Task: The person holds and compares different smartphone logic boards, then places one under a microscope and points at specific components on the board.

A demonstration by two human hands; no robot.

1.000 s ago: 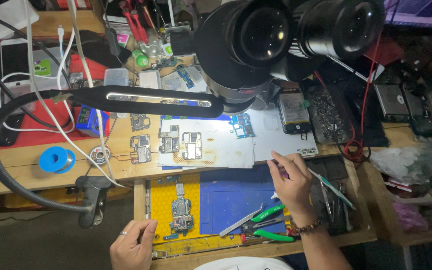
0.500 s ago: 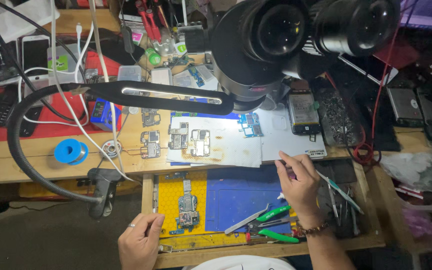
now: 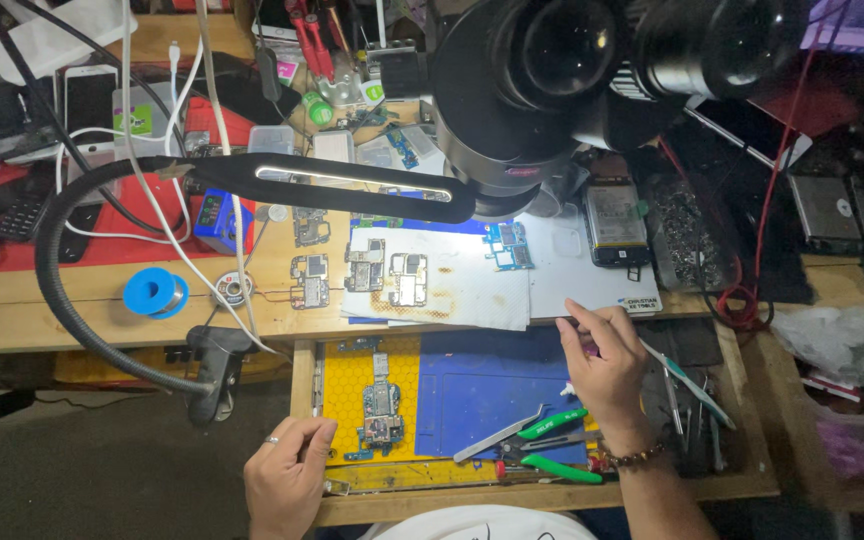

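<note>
My right hand (image 3: pixel 604 361) is closed around a thin tool (image 3: pixel 687 380) with a white and teal handle, its tip near the front edge of a white mat (image 3: pixel 472 290). My left hand (image 3: pixel 287 478) rests on the front left corner of the open drawer (image 3: pixel 304 375), fingers curled, holding nothing that I can see. A circuit board (image 3: pixel 380 410) sits in a clamp on the drawer's yellow mat. Several circuit boards (image 3: pixel 364 270) lie on the white mat under a black stereo microscope (image 3: pixel 572 70).
Green-handled cutters and tweezers (image 3: pixel 537 440) lie on the blue mat (image 3: pixel 487 385). A black gooseneck lamp (image 3: pixel 332 185) arcs over the bench. A blue solder spool (image 3: pixel 154 292), phones (image 3: pixel 82 100), cables and a battery (image 3: pixel 614 222) crowd the wooden bench.
The view has shifted slightly. My left hand has slid a little to the right along the drawer's front edge. My right hand keeps its grip on the tool in nearly the same spot.
</note>
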